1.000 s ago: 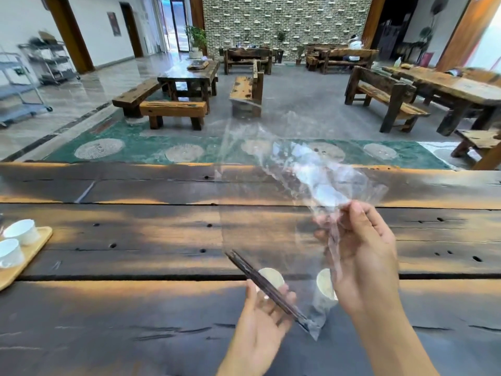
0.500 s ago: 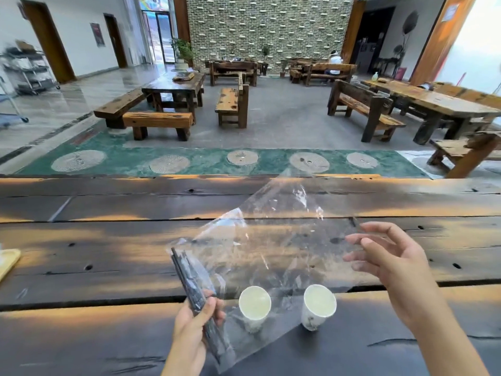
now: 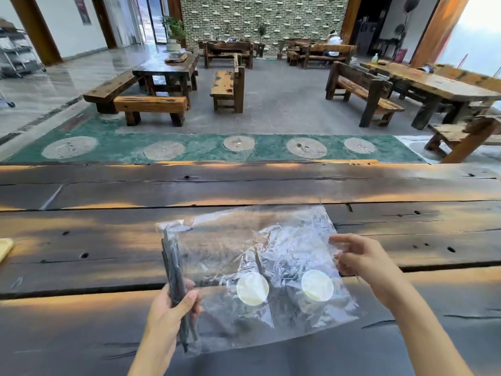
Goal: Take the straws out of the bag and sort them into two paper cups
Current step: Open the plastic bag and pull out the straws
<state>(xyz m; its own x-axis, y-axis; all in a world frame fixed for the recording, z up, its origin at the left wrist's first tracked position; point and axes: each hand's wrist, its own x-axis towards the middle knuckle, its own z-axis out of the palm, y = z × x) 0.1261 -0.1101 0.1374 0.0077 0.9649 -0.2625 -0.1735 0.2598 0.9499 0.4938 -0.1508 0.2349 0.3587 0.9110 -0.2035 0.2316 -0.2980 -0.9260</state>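
Note:
A clear plastic bag (image 3: 230, 248) is stretched flat above the dark wooden table (image 3: 81, 240). A bundle of black straws (image 3: 173, 264) lies along the bag's left edge, inside the plastic. My left hand (image 3: 170, 313) grips the straws through the bag at their lower end. My right hand (image 3: 363, 264) pinches the bag's right edge between thumb and fingers. Two white paper cups, one on the left (image 3: 252, 289) and one on the right (image 3: 317, 285), stand upright on the table under the bag and show through it.
A corner of a pale wooden tray (image 3: 5, 249) shows at the left edge. Beyond the table's far edge lie a green floor strip, wooden benches and tables. A person sits far off by the brick wall.
The bag came down from a raised, hanging pose and now lies spread level over the cups. My right hand let go of it, then took its right edge. The straws swung upright at the left.

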